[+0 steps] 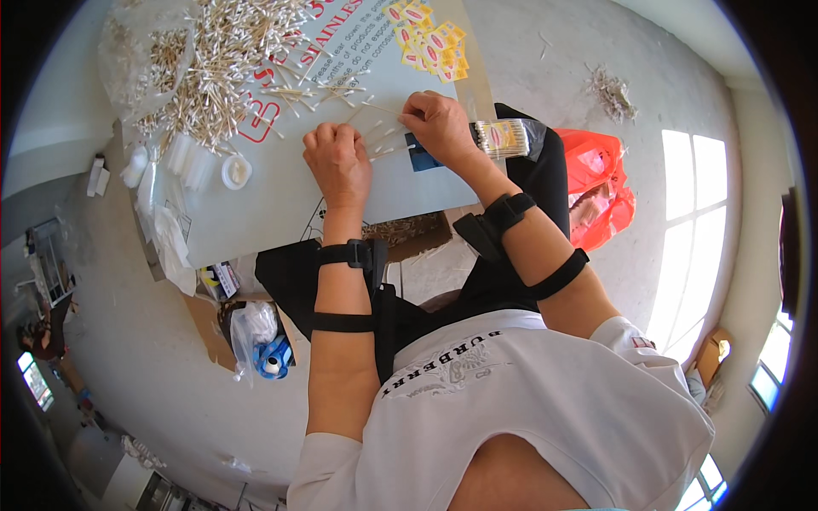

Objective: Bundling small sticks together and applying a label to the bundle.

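My right hand point(440, 128) is closed in a pinch on a cotton swab point(380, 108), whose shaft points left over the table. My left hand point(338, 163) rests on the tabletop with its fingers curled; what they hold, if anything, is hidden. Between the hands lie a few loose swabs point(392, 152). A dark blue flat piece point(423, 158) sits under my right wrist. Just right of it, at the table's edge, is a clear pack of swabs point(503, 138) with a yellow label.
A large heap of cotton swabs point(223, 72) covers the far left, by a clear plastic bag point(136, 64). Yellow labels point(433, 44) lie at the far edge. A round white container point(236, 172) stands left. A red bag point(596, 183) and an open carton point(409, 237) are below table level.
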Available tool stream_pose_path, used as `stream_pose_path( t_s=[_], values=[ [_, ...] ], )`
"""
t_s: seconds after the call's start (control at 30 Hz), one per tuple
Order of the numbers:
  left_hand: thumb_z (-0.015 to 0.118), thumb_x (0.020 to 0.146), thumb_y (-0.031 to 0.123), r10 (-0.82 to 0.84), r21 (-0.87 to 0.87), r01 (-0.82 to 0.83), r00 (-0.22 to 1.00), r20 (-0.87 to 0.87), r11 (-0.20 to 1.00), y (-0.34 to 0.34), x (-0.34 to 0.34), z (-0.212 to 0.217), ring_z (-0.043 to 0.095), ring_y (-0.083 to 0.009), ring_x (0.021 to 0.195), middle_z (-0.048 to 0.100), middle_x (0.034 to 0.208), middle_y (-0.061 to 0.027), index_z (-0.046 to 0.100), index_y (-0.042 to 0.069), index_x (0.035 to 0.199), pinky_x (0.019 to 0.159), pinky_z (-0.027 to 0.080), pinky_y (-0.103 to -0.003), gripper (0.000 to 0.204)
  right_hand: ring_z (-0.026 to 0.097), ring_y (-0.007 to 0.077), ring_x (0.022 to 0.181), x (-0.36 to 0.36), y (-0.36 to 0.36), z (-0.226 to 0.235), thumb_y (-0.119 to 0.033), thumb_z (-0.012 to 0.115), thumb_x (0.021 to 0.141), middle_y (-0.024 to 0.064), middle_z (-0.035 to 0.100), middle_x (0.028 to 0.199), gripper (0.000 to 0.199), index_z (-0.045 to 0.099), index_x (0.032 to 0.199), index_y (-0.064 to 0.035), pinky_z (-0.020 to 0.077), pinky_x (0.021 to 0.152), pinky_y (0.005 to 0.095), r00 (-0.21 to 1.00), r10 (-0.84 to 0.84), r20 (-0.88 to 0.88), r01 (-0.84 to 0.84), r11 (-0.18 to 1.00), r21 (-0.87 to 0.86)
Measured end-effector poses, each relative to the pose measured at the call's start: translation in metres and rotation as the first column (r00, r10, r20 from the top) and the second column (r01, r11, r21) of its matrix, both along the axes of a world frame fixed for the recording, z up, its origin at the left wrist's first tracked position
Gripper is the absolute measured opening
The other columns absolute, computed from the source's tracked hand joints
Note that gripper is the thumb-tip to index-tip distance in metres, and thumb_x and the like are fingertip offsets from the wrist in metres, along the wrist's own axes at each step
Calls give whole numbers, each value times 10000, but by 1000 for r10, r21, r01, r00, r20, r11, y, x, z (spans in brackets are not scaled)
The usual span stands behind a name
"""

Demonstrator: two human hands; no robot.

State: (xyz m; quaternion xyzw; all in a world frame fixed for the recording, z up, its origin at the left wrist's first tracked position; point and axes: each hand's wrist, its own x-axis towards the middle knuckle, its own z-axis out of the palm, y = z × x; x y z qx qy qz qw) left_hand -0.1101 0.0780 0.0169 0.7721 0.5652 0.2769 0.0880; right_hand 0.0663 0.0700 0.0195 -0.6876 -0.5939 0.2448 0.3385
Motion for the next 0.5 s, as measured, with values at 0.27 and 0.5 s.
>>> stream_pose_path(
  t_s=[0.27,0.5],
  values=[
    [657,702,-33,-127,-29,128,991,49,991,-8,-7,0,509,-279,988,574,907,-28,644,112,821,852,407,-422,188,643,336,664,2,-8,5,-190,680,772,142,648,664,133,666,762,-57,505,623,420,997,19,-71,-24,996,-82],
    [632,703,-63,69,40,-76,985,159,996,-6,-20,-10,509,-294,1024,603,968,-39,632,88,878,872,410,-429,231,628,296,723,3,6,4,-155,686,780,102,629,740,102,650,770,-60,485,644,388,973,232,-5,-232,973,18]
  ],
)
